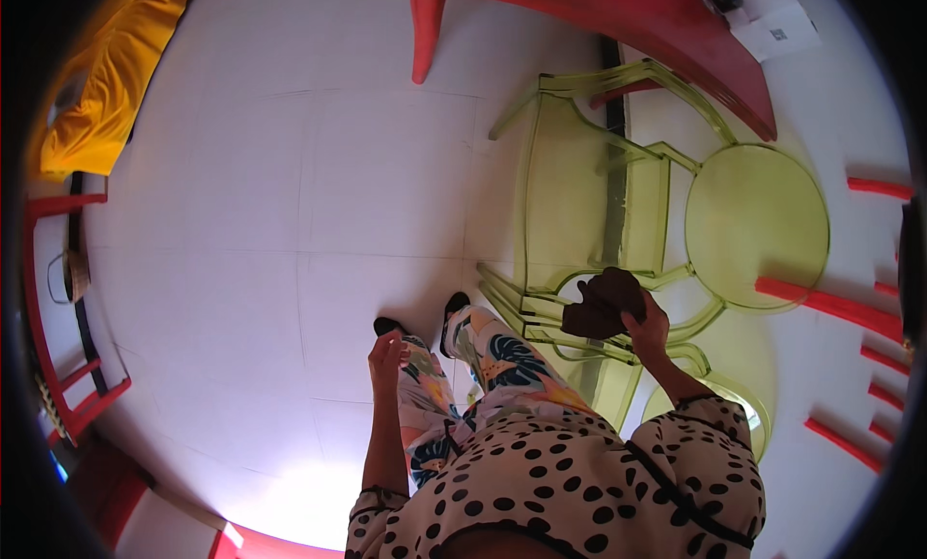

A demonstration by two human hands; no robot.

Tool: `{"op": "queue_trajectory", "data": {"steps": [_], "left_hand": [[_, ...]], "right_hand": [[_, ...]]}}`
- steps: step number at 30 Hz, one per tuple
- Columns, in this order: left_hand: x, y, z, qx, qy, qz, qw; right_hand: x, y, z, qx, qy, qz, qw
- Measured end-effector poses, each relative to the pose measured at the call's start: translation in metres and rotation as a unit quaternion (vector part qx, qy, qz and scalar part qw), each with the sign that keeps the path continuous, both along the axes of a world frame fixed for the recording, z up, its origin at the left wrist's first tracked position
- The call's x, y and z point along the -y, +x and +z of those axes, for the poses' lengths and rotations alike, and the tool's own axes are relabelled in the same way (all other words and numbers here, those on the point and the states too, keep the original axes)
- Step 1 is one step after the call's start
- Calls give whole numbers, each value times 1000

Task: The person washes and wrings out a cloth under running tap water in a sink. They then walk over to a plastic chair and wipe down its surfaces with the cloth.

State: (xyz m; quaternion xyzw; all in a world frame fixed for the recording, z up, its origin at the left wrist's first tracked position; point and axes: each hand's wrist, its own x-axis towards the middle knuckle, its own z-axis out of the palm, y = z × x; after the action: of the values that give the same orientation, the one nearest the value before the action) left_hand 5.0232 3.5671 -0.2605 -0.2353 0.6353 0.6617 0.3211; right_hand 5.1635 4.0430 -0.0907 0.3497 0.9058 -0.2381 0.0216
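My right hand point(647, 324) is closed on a crumpled dark brown cloth point(605, 304), at the armrest of a transparent yellow-green plastic armchair point(568, 190). The cloth overlaps the armrest in the picture; whether it touches is hard to tell. The chair has an oval back point(757, 226). Below it, partly behind my arm and shirt, is a second chair of the same kind point(749, 407). My left hand point(389, 352) hangs in front of my left leg with its fingers curled; nothing can be seen in it.
A red table point(615, 12) with a red leg point(427, 34) stands at the top, a white box point(778, 27) near its right end. Red bars point(833, 305) stick out at the right. At the left are yellow fabric point(119, 88), a red frame point(40, 269) and a small basket point(76, 276).
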Motion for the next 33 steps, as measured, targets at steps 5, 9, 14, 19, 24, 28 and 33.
{"op": "queue_trajectory", "data": {"steps": [5,9,14,19,24,28,33], "left_hand": [[-12,6,-40,-24,0,19,1000],[-25,9,-39,-77,-11,26,997],[-34,43,-29,-99,-11,93,991],[-49,88,-14,-116,7,129,985],[-65,117,0,-154,1,112,982],[-82,123,35,-208,-9,91,974],[-100,138,86,-255,-28,92,962]], "right_hand": [[7,-14,8,-1,-37,29,999],[7,-14,14,53,-33,52,997],[0,-8,7,48,-10,87,995],[-3,-7,11,21,-46,139,989],[-11,-8,2,-82,-105,183,974],[-7,-18,5,-143,-110,209,961],[11,-44,0,-190,-120,245,943]]}}
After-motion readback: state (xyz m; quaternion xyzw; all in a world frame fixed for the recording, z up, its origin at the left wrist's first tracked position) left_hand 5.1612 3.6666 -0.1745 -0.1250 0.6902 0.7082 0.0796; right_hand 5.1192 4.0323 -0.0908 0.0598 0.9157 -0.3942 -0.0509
